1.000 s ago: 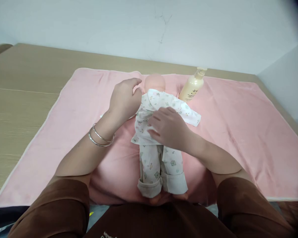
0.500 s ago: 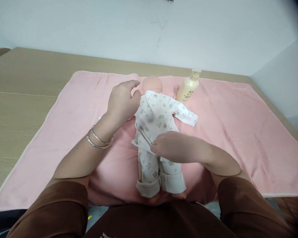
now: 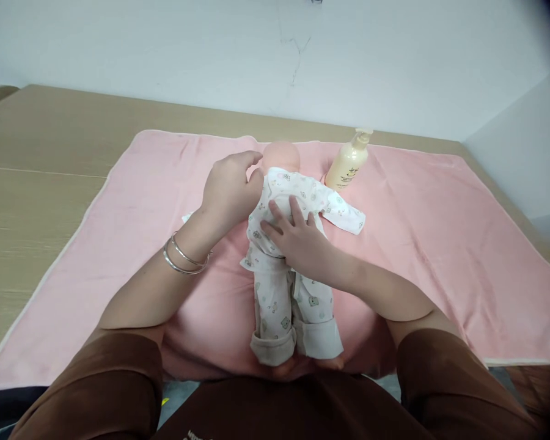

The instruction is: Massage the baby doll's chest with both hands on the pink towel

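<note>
Right hand point(image 3: 302, 244): fingers spread atop baby-shaped doll in white printed cloth point(image 3: 266, 252). Left hand point(image 3: 229, 186): thumb, forefinger apart beside doll's smooth pink head point(image 3: 282, 157). Handling: likely light, soft-clothed; support torso point(image 3: 260, 214), head.

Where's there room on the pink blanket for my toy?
Bare blanket lies right of the pump bottle, and left of the left hand. It's crowded mid-blanket, where the right hand lies over the dressed doll.
</note>
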### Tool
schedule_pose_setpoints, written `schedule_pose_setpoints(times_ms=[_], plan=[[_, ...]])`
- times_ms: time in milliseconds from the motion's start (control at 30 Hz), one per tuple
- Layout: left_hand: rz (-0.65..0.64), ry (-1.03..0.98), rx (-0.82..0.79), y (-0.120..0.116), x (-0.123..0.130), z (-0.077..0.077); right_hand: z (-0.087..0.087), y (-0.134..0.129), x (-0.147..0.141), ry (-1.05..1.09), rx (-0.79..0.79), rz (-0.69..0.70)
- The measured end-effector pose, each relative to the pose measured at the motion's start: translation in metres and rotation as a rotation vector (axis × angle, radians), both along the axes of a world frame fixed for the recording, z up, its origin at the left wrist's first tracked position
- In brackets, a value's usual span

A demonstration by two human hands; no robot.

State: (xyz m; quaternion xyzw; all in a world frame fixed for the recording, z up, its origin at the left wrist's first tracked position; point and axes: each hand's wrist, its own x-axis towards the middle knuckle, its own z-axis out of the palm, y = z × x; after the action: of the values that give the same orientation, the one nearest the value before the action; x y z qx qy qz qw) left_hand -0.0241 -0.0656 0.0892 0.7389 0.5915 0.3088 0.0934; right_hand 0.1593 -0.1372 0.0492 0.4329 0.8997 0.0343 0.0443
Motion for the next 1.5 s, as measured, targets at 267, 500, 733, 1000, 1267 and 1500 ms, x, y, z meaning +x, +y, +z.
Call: schedule_pose_setpoints(times_ms=[267, 500, 733, 1000, 1267, 1500], plan=[[-0.001, 0.015, -0.026, 0.000, 0.005, -0.003, -0.001, 0.016, -0.009, 0.047, -0.024, -0.063], [-0.021, -0.024, -0.081, -0.015, 0.012, 0.002, -0.015, -0.023, -0.014, -0.071, 0.007, -0.053], [-0.077, -0.157, -0.119, -0.033, 0.017, 0.003, 0.036, -0.016, 0.021, 0.080, 0.003, -0.023], [-0.180, -0.228, -0.260, 0.027, 0.056, 0.009, 0.072, 0.076, 0.086, 0.360, 0.180, -0.590], [-0.034, 0.355, -0.125, 0.007, 0.040, -0.021, 0.013, 0.095, 0.050, 0.373, -0.080, -0.140], [-0.068, 0.117, -0.098, 0.005, 0.007, -0.052, 0.006, 0.107, 0.056, 0.511, -0.196, -0.234]])
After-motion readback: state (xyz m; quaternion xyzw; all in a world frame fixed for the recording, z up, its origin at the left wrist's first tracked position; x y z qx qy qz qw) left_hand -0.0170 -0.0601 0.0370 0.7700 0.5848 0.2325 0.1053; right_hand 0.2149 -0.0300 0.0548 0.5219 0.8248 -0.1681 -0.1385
